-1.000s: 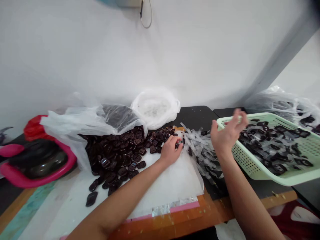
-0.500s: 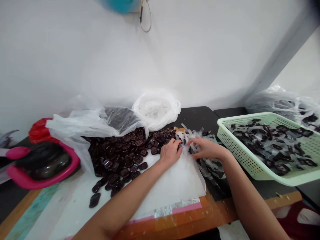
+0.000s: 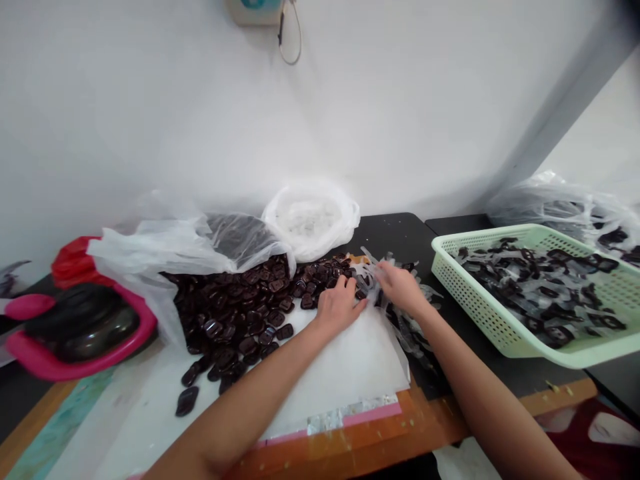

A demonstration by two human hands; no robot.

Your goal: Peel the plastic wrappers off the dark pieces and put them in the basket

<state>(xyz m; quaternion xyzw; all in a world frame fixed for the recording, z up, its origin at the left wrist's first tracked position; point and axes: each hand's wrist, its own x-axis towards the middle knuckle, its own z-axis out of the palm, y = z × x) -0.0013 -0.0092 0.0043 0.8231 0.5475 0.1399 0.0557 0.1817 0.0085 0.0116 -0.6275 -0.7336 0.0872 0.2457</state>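
One left hand [image 3: 339, 308], one right hand [image 3: 400, 288], one basket [image 3: 480, 308]
Left of the basket: one tub [image 3: 75, 363], one bag [image 3: 150, 250], a second bag [image 3: 310, 223]; behind it, a third bag [image 3: 560, 213].

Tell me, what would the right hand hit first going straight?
The right hand would meet the tangle of clear plastic strips first, right at its fingertips; the dark glossy pieces seem to lie beyond, though depth is unclear.
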